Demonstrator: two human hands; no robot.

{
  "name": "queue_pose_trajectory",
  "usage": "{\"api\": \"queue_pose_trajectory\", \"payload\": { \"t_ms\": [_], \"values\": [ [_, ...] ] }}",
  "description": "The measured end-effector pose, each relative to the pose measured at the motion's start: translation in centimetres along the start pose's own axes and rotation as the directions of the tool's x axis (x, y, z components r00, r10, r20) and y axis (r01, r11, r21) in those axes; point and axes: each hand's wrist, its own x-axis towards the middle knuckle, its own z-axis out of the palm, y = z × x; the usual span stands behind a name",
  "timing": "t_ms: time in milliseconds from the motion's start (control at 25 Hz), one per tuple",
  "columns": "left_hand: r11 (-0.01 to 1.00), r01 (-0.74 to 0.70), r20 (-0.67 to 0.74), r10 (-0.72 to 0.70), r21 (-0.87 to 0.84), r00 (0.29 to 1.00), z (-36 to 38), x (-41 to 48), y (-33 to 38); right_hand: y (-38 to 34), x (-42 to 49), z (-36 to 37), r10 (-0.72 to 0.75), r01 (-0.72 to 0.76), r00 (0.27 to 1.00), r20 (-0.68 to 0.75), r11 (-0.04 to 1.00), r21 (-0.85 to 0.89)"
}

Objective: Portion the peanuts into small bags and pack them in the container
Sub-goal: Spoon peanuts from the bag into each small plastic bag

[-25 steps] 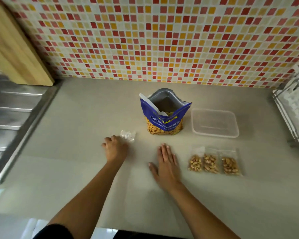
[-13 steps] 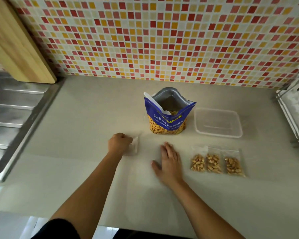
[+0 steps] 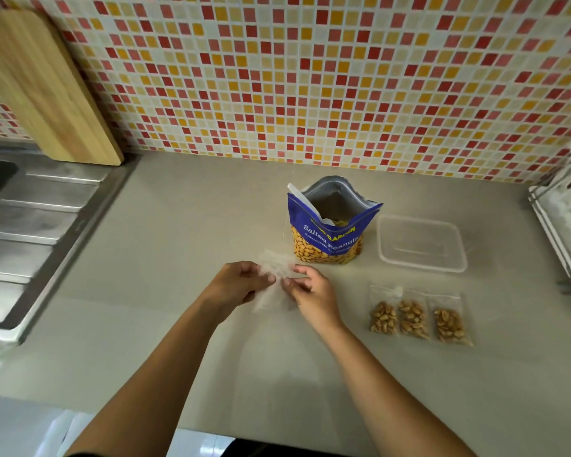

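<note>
An open blue bag of salted peanuts [image 3: 327,239] stands upright at the middle of the beige counter. To its right lies an empty clear plastic container [image 3: 421,247]. In front of the container, three small filled bags of peanuts [image 3: 412,316] lie side by side. My left hand [image 3: 238,282] and my right hand [image 3: 310,291] meet in front of the peanut bag. Both pinch a small empty clear bag [image 3: 276,285] between them, held just above the counter.
A steel sink drainboard [image 3: 30,232] runs along the left. A wooden cutting board [image 3: 43,90] leans on the tiled wall behind it. A wire dish rack [image 3: 564,225] stands at the right edge. The counter's front edge is near my arms.
My left hand picked the small clear bag up from the counter and brought it to the right. My right hand lifted off the counter and took hold of the bag too.
</note>
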Motion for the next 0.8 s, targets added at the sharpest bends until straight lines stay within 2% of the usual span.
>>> {"api": "queue_pose_trajectory", "payload": {
  "t_ms": [160,280,320,400,480,560,720,800],
  "values": [
    [0.992,-0.051,0.065,0.059,-0.115,0.996,0.6,-0.5,-0.2,0.3,0.2,-0.7,-0.001,0.001,0.992,-0.123,1.0,-0.006],
    [0.986,-0.108,0.016,0.111,-0.125,0.994,0.5,-0.5,-0.5,0.7,0.1,-1.1,-0.011,0.003,0.983,-0.181,0.999,-0.039],
    [0.988,-0.132,-0.037,0.13,-0.075,0.991,0.0,-0.3,-0.9,0.9,0.0,-1.3,-0.015,0.007,0.978,-0.206,0.999,-0.04],
    [0.976,-0.133,-0.178,0.163,0.172,0.97,-1.2,0.6,-1.9,1.2,-0.4,-1.8,0.003,-0.009,0.972,-0.237,1.0,-0.024],
    [0.909,-0.065,-0.301,0.203,0.412,0.932,-2.3,1.3,-3.0,1.4,-0.7,-2.2,0.043,-0.044,0.973,-0.227,0.999,-0.001],
    [0.828,-0.021,-0.366,0.27,0.56,0.891,-2.8,1.7,-4.1,1.4,-1.1,-2.5,0.076,-0.062,0.979,-0.187,0.995,0.082],
    [0.62,0.046,-0.405,0.453,0.783,0.794,-2.6,1.2,-4.7,0.6,-1.7,-3.6,0.034,-0.021,0.991,-0.131,0.994,0.104],
    [0.659,-0.07,-0.379,0.512,0.749,0.771,-1.5,0.5,-3.3,-0.1,-2.0,-4.0,-0.027,0.033,0.997,-0.075,0.996,0.086]
  ]
}}
